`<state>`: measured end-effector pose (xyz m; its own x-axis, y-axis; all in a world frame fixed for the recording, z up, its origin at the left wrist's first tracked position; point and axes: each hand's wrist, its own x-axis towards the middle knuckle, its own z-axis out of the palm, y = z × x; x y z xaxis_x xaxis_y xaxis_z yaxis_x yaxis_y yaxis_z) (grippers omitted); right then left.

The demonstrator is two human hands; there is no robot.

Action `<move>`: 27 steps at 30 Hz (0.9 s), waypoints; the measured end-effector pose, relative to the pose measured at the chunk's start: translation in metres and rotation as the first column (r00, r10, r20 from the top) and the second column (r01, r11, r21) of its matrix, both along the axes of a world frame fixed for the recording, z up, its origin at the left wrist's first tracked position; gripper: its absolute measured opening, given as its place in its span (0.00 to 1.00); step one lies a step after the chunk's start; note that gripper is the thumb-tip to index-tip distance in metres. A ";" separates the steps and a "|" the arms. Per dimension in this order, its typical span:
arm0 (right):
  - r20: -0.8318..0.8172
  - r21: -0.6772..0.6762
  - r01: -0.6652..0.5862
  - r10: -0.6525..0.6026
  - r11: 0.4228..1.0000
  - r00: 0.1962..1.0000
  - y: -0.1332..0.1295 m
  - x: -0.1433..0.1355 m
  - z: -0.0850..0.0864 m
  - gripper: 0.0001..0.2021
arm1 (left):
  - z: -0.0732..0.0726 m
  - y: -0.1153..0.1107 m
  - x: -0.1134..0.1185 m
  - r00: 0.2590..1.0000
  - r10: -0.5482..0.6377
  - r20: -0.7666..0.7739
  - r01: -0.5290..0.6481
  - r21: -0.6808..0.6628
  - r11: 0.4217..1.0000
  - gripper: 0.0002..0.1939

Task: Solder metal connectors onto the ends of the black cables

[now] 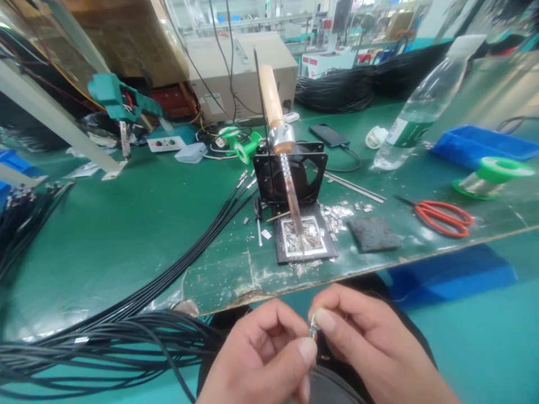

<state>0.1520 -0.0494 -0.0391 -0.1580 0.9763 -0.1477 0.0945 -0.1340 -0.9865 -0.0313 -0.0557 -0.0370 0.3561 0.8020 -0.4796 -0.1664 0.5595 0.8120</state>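
The left hand (269, 356) and right hand (373, 342) both pinched the small connector (313, 331) between narrowed fingers, at six o'clock, off the near edge of the desk (138, 224). From it, the soldering iron (290, 185) stood toward twelve o'clock, and the red-handled scissors (446, 217) lay toward two.

Clock positions are taken about the fan (318, 178). At 9 o'clock, a broad bare stretch of the bench (126, 207) affords passage, bounded at 8 o'clock by the cables (185, 258) and farther out, toward 10, by the post (59, 101). The slanting iron (290, 182) obstructs the line from 12 to 6. A smaller opening at 3 o'clock lies between the strips (356, 187) and the spool (488, 177), with the bottle (425, 106) at 2 and the pad (374, 233) at 4.
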 end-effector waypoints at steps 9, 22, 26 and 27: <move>-0.086 -0.022 0.004 -0.006 1.000 0.996 0.006 -0.003 -0.001 0.24 | 0.017 0.002 0.008 0.997 0.031 -0.066 -0.035 -0.055 0.998 0.17; -0.452 -0.149 -0.159 0.076 0.976 0.889 -0.004 -0.001 -0.030 0.20 | 0.008 0.001 0.007 1.000 0.018 0.000 -0.018 -0.045 0.999 0.16; -0.433 -0.176 -0.153 0.063 0.972 0.899 -0.005 -0.001 -0.028 0.19 | 0.002 0.000 0.004 1.000 -0.006 -0.004 0.006 -0.004 1.000 0.16; -0.393 -0.174 -0.133 0.055 0.976 0.918 -0.005 -0.001 -0.026 0.20 | 0.001 0.000 0.004 1.000 -0.006 -0.016 0.006 0.013 1.000 0.16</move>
<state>0.1510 -0.0543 -0.0651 -0.3300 0.9127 -0.2409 -0.2645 -0.3344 -0.9045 -0.0274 -0.0555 -0.0363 0.3532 0.8062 -0.4746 -0.1498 0.5495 0.8220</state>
